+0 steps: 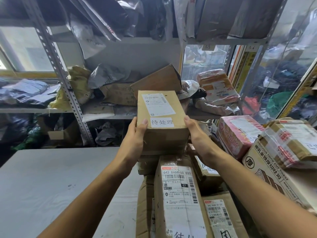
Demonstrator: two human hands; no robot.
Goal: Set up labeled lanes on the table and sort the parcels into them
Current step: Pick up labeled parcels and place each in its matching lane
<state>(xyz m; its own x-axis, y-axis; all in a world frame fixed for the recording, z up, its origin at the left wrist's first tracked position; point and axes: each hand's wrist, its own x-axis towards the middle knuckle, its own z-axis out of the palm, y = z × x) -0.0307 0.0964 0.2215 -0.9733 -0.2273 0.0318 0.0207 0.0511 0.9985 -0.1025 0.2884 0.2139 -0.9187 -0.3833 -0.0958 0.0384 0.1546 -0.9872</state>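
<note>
I hold a small brown cardboard parcel with a white shipping label and a white sticker with handwritten characters. My left hand grips its left side and my right hand grips its right side. The parcel is at the top of a pile of brown parcels in the middle of the grey table. I cannot tell whether it rests on the pile or hangs just above it. To the right lie a pink wrapped parcel, a toast carton and a taped parcel.
Metal shelving stands behind the table, stuffed with bags, mailers and boxes. A bread pack lies on the right shelf. Windows are at the left, and clear plastic sheeting hangs at the right.
</note>
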